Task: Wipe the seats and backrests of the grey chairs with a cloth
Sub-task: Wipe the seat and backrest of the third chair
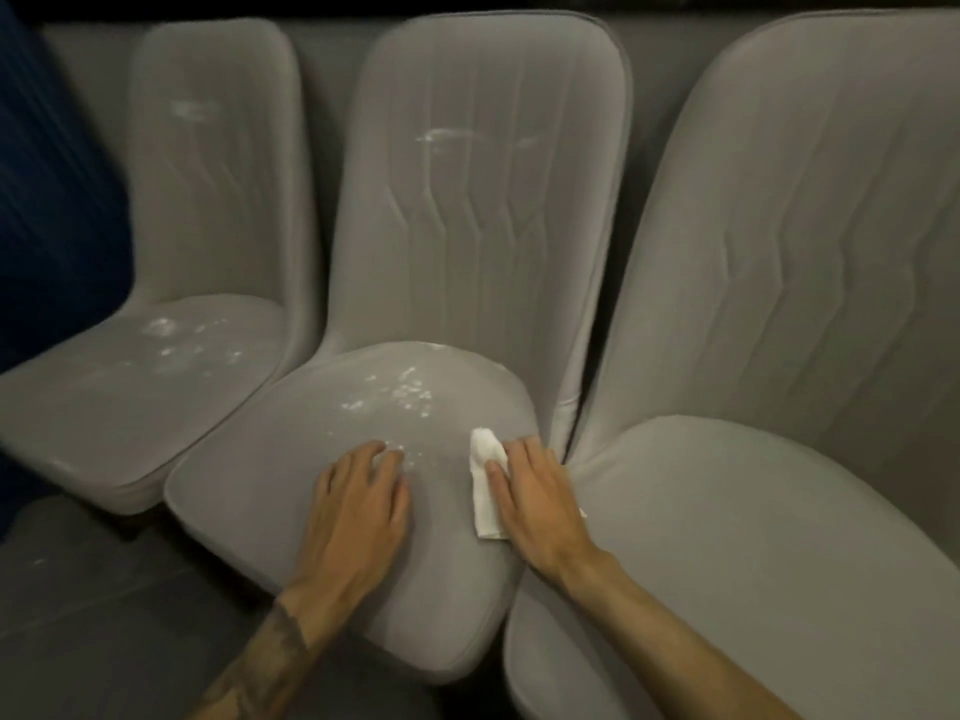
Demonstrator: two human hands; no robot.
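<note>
Grey padded upholstery covers three chairs in a row. Left of the middle chair, the left chair carries white smears on its seat and backrest. White specks lie toward the back of the middle chair's seat. The left hand rests flat at that seat's centre, fingers spread, holding nothing. The white cloth lies near the seat's right edge, pressed down by the straight fingers of the right hand. The right chair stands close beside the middle chair.

Single head view, high, close, facing forward-down over middle chair seat.
</note>
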